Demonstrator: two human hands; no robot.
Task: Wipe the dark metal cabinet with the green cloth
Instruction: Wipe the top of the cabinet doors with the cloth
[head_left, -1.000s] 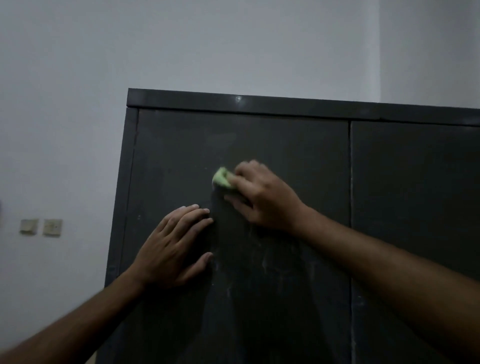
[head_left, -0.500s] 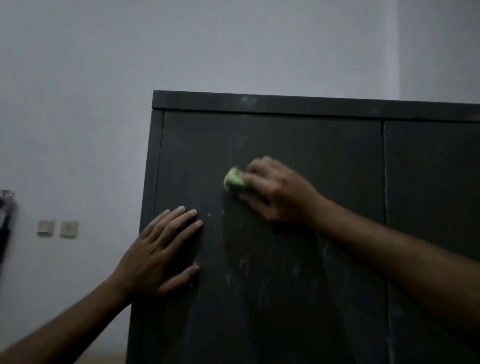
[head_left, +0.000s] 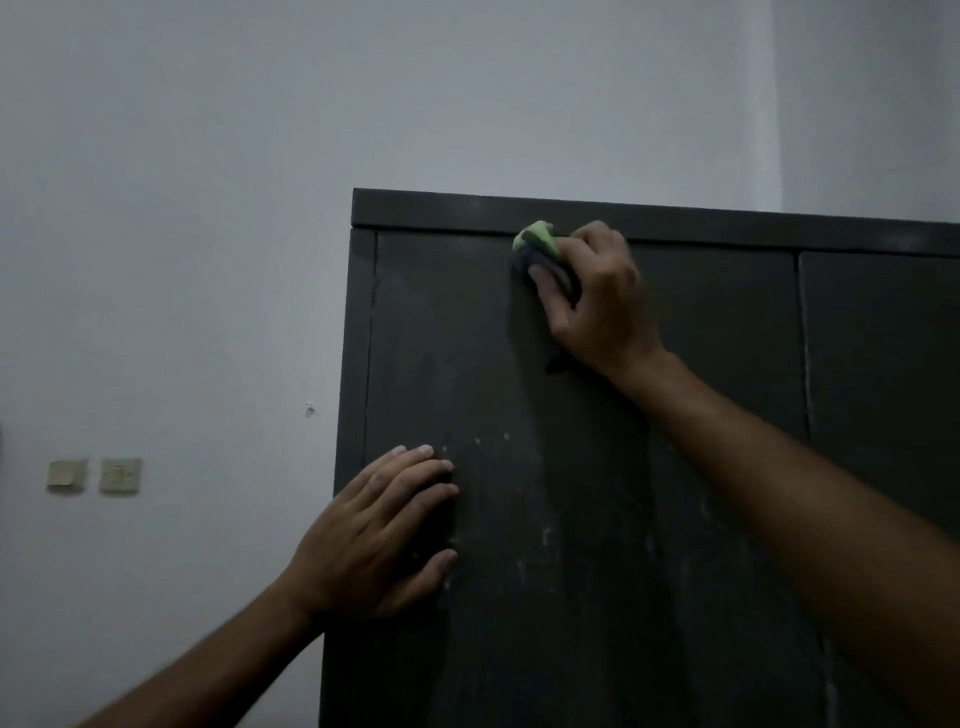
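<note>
The green cloth (head_left: 537, 240) is bunched small in the right hand (head_left: 592, 301), fingers curled round it, pressed to the dark metal cabinet (head_left: 675, 415) door just under its top edge; soft and light, it likely needs firm pressure; the left hand (head_left: 374, 535) lies flat, fingers straight, lower on the door; most of the cloth is hidden, and dim light blurs the smears.

right hand (head_left: 597, 301) and green cloth (head_left: 537, 239) now up at cabinet (head_left: 675, 467) top edge, from mid-door
</note>
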